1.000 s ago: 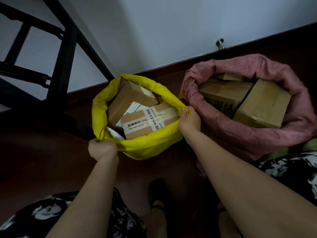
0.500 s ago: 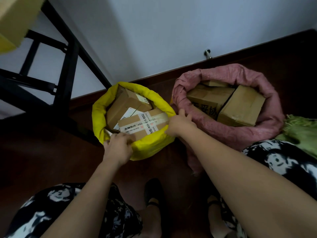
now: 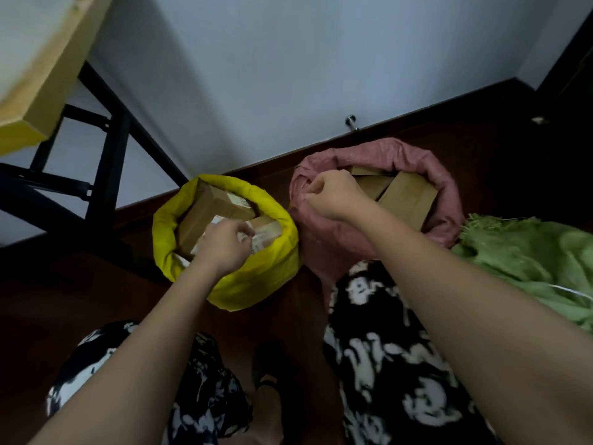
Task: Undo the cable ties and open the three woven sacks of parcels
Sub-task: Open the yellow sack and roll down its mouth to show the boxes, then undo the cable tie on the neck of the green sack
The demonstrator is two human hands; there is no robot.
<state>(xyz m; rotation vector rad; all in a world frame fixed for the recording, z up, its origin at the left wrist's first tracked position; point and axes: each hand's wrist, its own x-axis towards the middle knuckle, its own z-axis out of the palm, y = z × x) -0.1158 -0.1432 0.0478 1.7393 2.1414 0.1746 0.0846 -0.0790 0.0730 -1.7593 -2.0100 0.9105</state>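
Observation:
The yellow woven sack (image 3: 256, 277) stands open on the dark floor with brown parcels (image 3: 211, 203) showing inside. My left hand (image 3: 224, 248) hovers over its mouth with the fingers curled, just above a taped parcel, and I see nothing in it. To its right, the pink sack (image 3: 444, 187) is open too, with cardboard boxes (image 3: 407, 200) inside. My right hand (image 3: 337, 197) pinches the left side of its rim. The green sack (image 3: 529, 261) lies crumpled at the far right, its mouth bunched shut, with a thin white tie (image 3: 574, 289) across it.
A black metal table frame (image 3: 109, 162) and a pale tabletop (image 3: 32, 75) stand at the left. The white wall and dark skirting run right behind the sacks, with a metal door stop (image 3: 351, 122). My patterned clothing and a dark shoe (image 3: 269, 361) fill the foreground.
Both hands left the yellow sack's rim. The left one moved in over the parcels; the right one crossed to the pink sack's rim. The view pulled back, and the green sack came into sight.

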